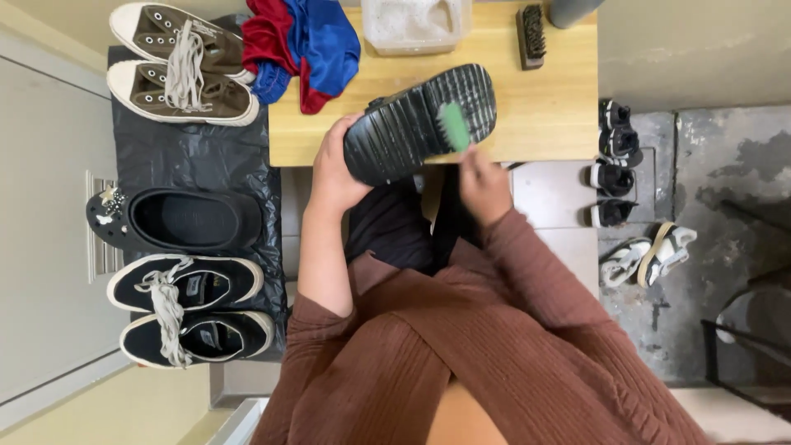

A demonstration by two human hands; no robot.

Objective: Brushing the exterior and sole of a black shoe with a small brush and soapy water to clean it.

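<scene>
While the left hand (336,169) grips the black shoe (420,124) sole-up above the table (560,99), the right hand (482,185) is closed on a green brush (453,126) touching the sole.

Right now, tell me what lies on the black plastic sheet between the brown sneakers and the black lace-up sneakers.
A single black clog with small charms lies between the brown sneakers and the black lace-up sneakers, seen in the head view.
</scene>
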